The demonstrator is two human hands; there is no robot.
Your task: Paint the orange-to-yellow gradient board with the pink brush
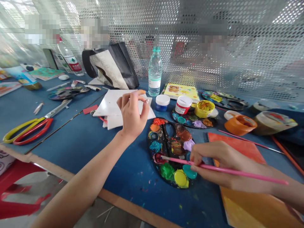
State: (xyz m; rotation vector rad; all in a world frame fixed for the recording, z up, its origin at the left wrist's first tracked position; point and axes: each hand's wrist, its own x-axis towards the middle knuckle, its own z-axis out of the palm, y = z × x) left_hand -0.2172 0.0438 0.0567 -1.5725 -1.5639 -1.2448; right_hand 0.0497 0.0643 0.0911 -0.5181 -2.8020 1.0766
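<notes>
At the near edge of the blue tabletop [118, 167], the right hand [220, 164] pinched a pink paintbrush [225, 169] between thumb and fingers, its tip at a dark red blob on a black oval palette [167, 148]. The palette's wells were loaded with red, orange, green, yellow, turquoise, lilac and brown paint, with the mixes looking wet. Under the right hand lay a painted panel [237, 147], covered in orange shading to yellow, with no other marks visible from this angle. The left hand [131, 115] was raised, fingers curled with the thumb close to them, above a stack of white sheets [114, 109]; any small held item could not be made out. The visible top sheet showed no paint.

Just beyond were a blue-capped paint jar [162, 103], a white-lidded jar with a red label [183, 106], and an open pot [204, 108] holding yellow paint. An orange cup [239, 125] to the right had paint residue inside. A second palette [193, 118] sat behind the first. Yellow-and-red-handled scissors [30, 131] lay at left. Farther back stood a water bottle [155, 72], about two-thirds full or more, and a black-and-cream bag [111, 66] against a perforated metal screen [213, 19].
</notes>
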